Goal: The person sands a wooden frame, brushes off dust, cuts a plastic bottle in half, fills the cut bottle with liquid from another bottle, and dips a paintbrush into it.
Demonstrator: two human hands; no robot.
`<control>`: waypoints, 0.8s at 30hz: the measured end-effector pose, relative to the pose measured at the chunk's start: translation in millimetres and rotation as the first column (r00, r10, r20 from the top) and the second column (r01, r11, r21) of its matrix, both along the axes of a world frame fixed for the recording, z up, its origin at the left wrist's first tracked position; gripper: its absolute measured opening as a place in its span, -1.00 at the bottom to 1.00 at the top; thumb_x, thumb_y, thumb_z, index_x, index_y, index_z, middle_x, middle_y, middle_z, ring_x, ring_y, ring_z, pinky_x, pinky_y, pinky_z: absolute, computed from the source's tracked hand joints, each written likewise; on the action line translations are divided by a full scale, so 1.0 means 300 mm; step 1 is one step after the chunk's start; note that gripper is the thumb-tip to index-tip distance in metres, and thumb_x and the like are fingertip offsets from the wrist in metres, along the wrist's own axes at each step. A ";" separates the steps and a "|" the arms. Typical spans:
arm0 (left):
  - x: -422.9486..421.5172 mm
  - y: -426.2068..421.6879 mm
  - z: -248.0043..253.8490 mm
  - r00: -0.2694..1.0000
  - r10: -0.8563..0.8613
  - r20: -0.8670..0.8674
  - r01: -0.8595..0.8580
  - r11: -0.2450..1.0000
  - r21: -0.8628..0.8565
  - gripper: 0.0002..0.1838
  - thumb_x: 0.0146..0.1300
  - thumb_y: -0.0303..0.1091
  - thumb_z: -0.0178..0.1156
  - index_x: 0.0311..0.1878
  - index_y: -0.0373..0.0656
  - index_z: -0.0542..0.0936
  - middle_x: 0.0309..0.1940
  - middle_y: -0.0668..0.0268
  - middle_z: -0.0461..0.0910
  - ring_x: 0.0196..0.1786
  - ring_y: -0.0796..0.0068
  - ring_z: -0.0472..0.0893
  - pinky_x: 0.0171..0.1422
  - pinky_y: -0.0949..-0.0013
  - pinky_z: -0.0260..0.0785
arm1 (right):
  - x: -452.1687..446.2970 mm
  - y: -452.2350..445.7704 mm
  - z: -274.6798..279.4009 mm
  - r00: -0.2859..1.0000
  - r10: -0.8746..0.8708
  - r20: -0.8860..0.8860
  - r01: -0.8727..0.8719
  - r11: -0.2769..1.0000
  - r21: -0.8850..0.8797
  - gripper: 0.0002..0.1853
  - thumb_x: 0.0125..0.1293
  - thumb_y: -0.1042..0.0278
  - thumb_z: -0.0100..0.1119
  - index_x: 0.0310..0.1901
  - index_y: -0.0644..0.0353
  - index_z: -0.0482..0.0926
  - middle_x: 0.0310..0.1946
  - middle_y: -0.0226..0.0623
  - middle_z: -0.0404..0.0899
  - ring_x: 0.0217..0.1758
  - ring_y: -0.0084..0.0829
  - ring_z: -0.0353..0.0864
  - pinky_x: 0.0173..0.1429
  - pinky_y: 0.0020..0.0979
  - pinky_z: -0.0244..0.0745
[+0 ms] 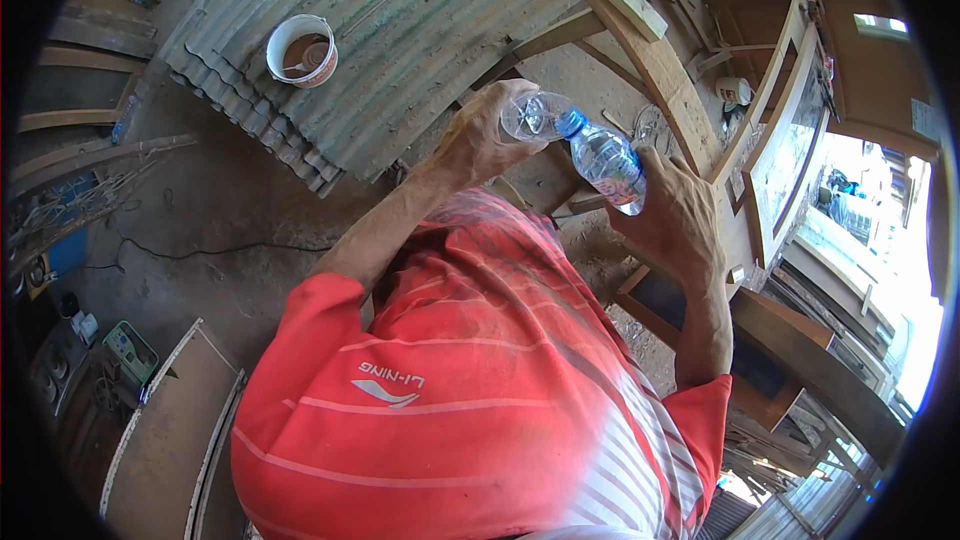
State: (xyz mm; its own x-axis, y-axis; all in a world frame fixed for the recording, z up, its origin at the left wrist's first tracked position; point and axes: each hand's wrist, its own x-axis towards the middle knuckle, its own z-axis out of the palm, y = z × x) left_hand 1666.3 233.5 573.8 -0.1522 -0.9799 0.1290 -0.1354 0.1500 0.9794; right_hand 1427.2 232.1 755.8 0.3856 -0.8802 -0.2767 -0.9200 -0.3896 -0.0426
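My left hand is closed around a clear plastic cup, tilted on its side with its mouth toward the right. In my right hand is a clear plastic bottle with a blue neck or cap and a printed label. The bottle leans to the upper left, and its blue end meets the rim of the cup. Whether that end is capped cannot be made out. My right fingers wrap behind the bottle and are partly hidden by it.
Corrugated sheets lie ahead, with a white bucket on them. A curved wooden beam and wooden frames stand at the right. A black cable crosses the floor at the left, near leaning panels.
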 end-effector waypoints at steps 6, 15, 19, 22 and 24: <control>-0.001 0.000 -0.015 1.000 0.001 0.024 -0.001 1.000 -0.005 -0.23 0.23 -0.23 0.59 0.44 -0.16 0.45 0.30 0.13 0.62 0.35 0.30 0.64 0.46 0.25 0.49 | -0.008 0.008 -0.012 1.000 0.004 -0.009 -0.004 1.000 -0.006 -0.48 0.08 0.13 0.54 0.05 0.14 0.61 -0.24 -0.15 0.75 -0.07 -0.12 0.73 0.00 -0.04 0.60; -0.001 0.004 -0.008 0.999 -0.004 0.034 0.005 1.000 -0.024 -0.23 0.23 -0.21 0.59 0.44 -0.17 0.46 0.29 0.13 0.62 0.34 0.29 0.64 0.45 0.24 0.49 | -0.023 0.019 -0.021 1.000 -0.031 0.007 0.031 0.999 0.018 -0.46 0.08 0.11 0.56 0.06 0.14 0.61 -0.21 -0.14 0.75 -0.05 -0.10 0.73 0.02 -0.05 0.61; -0.008 0.007 0.000 0.999 -0.007 0.052 0.009 0.999 -0.036 -0.24 0.23 -0.20 0.59 0.43 -0.16 0.46 0.28 0.14 0.63 0.34 0.29 0.64 0.45 0.23 0.49 | -0.030 0.027 -0.019 0.999 -0.041 0.035 0.041 0.999 0.015 -0.45 0.09 0.10 0.57 0.08 0.14 0.61 -0.19 -0.13 0.76 -0.02 -0.08 0.74 0.06 -0.05 0.61; -0.011 0.015 0.005 0.996 -0.003 0.084 0.007 0.999 -0.047 -0.25 0.24 -0.20 0.58 0.43 -0.15 0.47 0.28 0.15 0.63 0.35 0.29 0.63 0.46 0.23 0.48 | -0.038 0.036 -0.024 0.998 -0.044 0.038 0.043 0.999 0.018 -0.44 0.10 0.10 0.57 0.09 0.14 0.61 -0.19 -0.12 0.76 -0.01 -0.07 0.74 0.07 -0.05 0.61; -0.015 0.016 0.002 0.997 -0.011 0.075 0.014 0.999 -0.043 -0.25 0.24 -0.20 0.59 0.43 -0.14 0.47 0.28 0.15 0.63 0.35 0.28 0.63 0.46 0.22 0.48 | -0.044 0.040 -0.025 0.998 -0.056 0.033 0.055 0.998 0.025 -0.43 0.10 0.09 0.57 0.10 0.14 0.61 -0.19 -0.12 0.76 -0.02 -0.07 0.75 0.07 -0.05 0.61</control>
